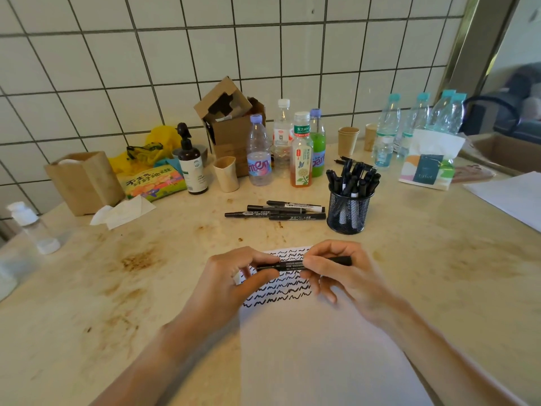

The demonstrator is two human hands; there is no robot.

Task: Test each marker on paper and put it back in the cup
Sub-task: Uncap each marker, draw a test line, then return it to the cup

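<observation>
From my head camera, I am holding one black marker (295, 264) level between both hands, just above the top of the paper (316, 341). My left hand (234, 281) is pinching its left end with curled fingers, and my right hand (336, 273) is curling round its right half, the dark end poking out past my knuckles. The single white sheet is lying under my hands and running back toward me; several rows of black squiggles are showing on its far part.

Beyond my hands, four loose markers (278, 211) are lying side by side on the table, and just right of them one black mesh cup (349, 212) is standing upright, crammed with black markers I cannot count. Farther off I am seeing three paper cups, about eight plastic bottles, one dark pump bottle (191, 165), one open cardboard box (231, 127) and one tissue pack (430, 165) to the far right.

The table (117, 288) is looking pale, marbled and stained brown to the left of my left hand. A white tiled wall (205, 39) with dark grout is rising behind everything.
</observation>
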